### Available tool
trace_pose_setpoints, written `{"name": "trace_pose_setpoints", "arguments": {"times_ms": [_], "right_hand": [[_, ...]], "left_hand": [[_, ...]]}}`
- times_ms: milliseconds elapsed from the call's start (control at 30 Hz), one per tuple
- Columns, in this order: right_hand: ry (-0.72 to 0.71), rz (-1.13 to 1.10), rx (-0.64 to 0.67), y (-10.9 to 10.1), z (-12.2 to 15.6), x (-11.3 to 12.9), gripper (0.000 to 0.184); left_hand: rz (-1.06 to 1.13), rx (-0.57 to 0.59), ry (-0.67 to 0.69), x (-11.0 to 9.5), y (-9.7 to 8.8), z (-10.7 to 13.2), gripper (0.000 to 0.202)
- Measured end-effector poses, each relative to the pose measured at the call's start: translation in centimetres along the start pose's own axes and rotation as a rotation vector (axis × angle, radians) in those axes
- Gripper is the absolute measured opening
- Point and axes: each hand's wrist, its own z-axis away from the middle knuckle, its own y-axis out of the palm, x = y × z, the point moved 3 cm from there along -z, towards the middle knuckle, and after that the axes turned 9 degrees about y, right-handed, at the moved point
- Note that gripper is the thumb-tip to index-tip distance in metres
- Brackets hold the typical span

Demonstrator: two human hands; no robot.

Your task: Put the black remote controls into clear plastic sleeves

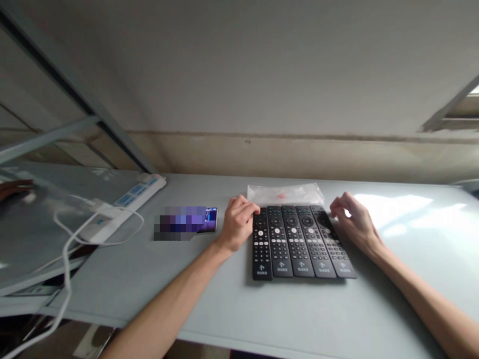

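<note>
Bracketing a row of five black remote controls point(301, 242), lying side by side and touching, face up, on the pale tabletop point(232, 299). Left hand point(239, 224) resting curled against the top left corner of the leftmost remote, fingertips touching it, grip loosely bent rather than clamped on anything. Right hand point(352, 219) sitting at the top right edge of the rightmost remote, fingers curled, seemingly just touching; hard to tell from this angle. Lying just behind the remotes, a clear plastic bag point(285, 193). Sitting left of the left hand, a phone point(209, 220); farther left, a white power strip point(123, 204) trailing a white cable point(67, 249).
</note>
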Motion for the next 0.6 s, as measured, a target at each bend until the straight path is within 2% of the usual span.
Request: {"name": "trace_pose_setpoints", "arguments": {"times_ms": [100, 233, 433, 600], "right_hand": [[0.028, 0.007, 0.005, -0.2, 0.2, 0.2, 0.017], [0.03, 0.072, 0.026, -0.3, 0.3, 0.5, 0.022], [0.089, 0.035, 0.007, -0.7, 0.4, 0.5, 0.022], [0.148, 0.042, -0.041, -0.9, 0.4, -0.5, 0.021]], "left_hand": [[0.049, -0.032, -0.017, -0.1, 0.1, 0.0, 0.039], [0.163, 0.011, -0.004, -0.1, 0.5, 0.2, 0.041], [0.221, 0.051, -0.131, 0.2, 0.2, 0.5, 0.041], [0.276, 0.037, -0.159, 0.3, 0.1, 0.3, 0.038]]}}
